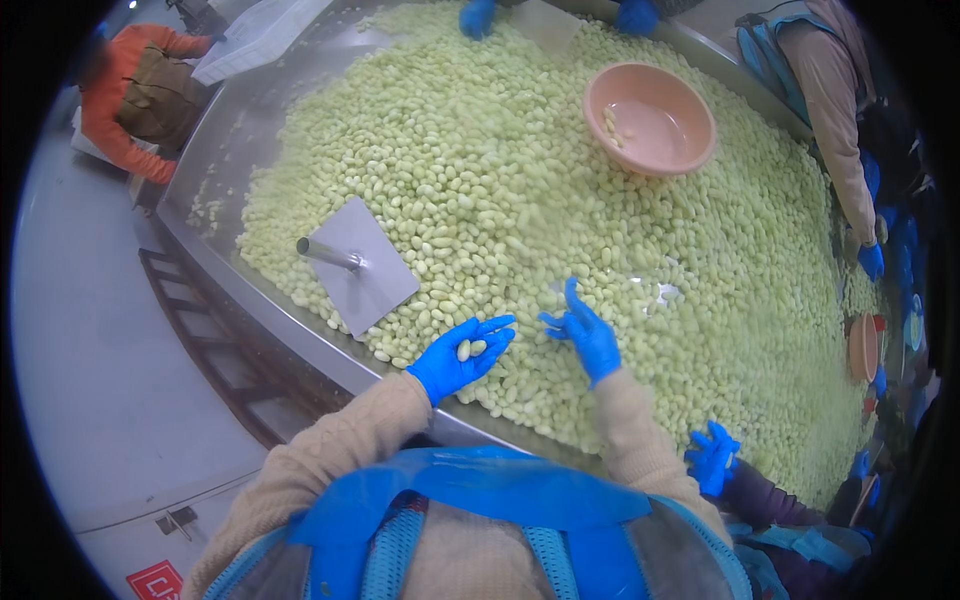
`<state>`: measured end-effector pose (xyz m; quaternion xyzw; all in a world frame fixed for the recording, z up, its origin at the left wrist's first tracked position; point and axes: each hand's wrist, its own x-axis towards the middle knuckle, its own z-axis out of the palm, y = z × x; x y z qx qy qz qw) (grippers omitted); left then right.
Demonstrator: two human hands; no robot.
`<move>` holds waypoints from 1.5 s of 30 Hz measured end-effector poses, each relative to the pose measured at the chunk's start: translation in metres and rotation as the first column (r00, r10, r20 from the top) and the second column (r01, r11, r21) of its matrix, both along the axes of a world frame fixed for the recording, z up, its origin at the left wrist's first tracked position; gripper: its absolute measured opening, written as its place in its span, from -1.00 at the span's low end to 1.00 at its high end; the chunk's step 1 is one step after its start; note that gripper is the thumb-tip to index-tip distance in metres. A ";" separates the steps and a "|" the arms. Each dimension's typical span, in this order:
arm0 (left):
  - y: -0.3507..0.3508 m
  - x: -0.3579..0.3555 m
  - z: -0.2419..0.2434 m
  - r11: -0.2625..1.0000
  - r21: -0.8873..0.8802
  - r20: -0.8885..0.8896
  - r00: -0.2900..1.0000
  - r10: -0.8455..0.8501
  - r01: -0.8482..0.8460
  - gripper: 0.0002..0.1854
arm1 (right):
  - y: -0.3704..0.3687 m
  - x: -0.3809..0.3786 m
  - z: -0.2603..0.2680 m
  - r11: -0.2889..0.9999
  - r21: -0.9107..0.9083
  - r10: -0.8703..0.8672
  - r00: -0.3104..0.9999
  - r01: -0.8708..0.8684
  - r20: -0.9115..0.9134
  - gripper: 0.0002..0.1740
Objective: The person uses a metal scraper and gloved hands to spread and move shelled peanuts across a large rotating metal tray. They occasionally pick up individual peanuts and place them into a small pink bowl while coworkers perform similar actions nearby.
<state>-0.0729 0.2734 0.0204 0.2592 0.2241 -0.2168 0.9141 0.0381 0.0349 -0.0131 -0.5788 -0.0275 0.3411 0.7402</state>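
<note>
A wide heap of pale green oval pieces, perhaps fruits point(450, 202), covers a metal table point(319, 60) before me. My left hand point(459, 360), in a blue glove, is turned palm up near the table's front edge. A few oval pieces point(471, 349) rest in its cupped palm. To the right, my right hand point(589, 337), also blue-gloved, is over the heap with its fingers spread and nothing visible in it. Left of both hands, a square metal plate with a tubular handle point(364, 270) lies on the heap.
A pink plastic basin point(656, 124) holding a few pieces sits on the heap. At the upper left, a person in orange point(142, 97) is by a white crate point(259, 34). Other people's gloved hands point(712, 457) reach in from the right and far side.
</note>
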 end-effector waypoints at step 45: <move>0.062 0.052 0.098 0.798 0.601 0.169 0.982 -0.080 -0.038 -0.39 | -0.077 0.142 -0.071 0.556 -0.655 0.222 0.667 0.512 0.711 -0.13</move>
